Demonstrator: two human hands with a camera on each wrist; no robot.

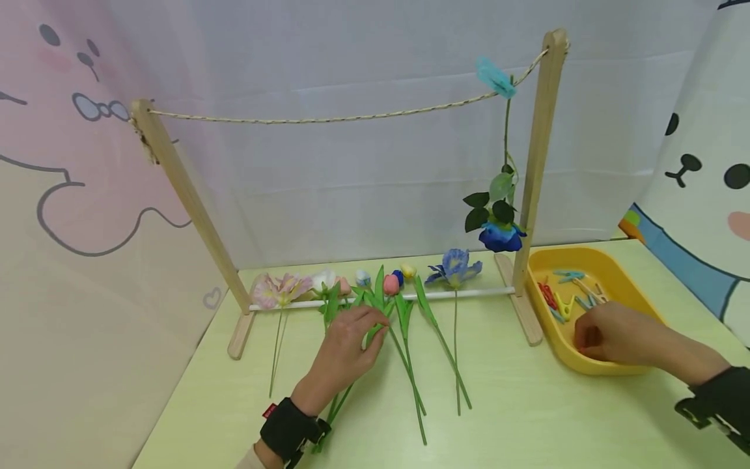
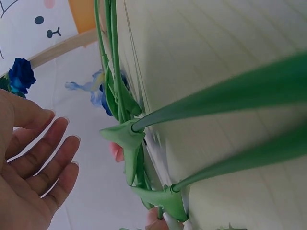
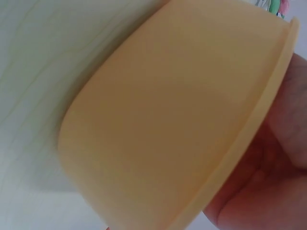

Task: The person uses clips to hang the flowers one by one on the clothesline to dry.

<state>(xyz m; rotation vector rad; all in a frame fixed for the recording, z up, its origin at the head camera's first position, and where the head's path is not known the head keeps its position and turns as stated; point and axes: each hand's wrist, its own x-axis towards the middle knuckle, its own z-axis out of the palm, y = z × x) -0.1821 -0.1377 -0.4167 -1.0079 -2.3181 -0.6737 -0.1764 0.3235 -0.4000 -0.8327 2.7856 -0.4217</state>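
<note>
My left hand (image 1: 351, 342) hovers over artificial tulips with green stems (image 1: 410, 365) on the table. In the left wrist view its fingers (image 2: 62, 177) are loosely bent, with nothing between them. My right hand (image 1: 621, 332) reaches down into a yellow basin (image 1: 635, 293). Its fingers curl near the basin floor, and a speck of red shows by the fingertips; the basin wall (image 3: 168, 110) hides them in the right wrist view. Red clothespins (image 1: 548, 294), a yellow clothespin (image 1: 564, 306) and teal ones lie in the basin. A blue rose (image 1: 501, 236) hangs upside down from a teal clothespin (image 1: 495, 78).
A rope (image 1: 328, 120) spans two wooden posts, the left post (image 1: 193, 202) and right post (image 1: 536, 156). A white rod (image 1: 480, 293) joins their feet. A pink flower (image 1: 281, 291) and a blue iris (image 1: 455, 267) lie among the tulips. White cloth hangs behind.
</note>
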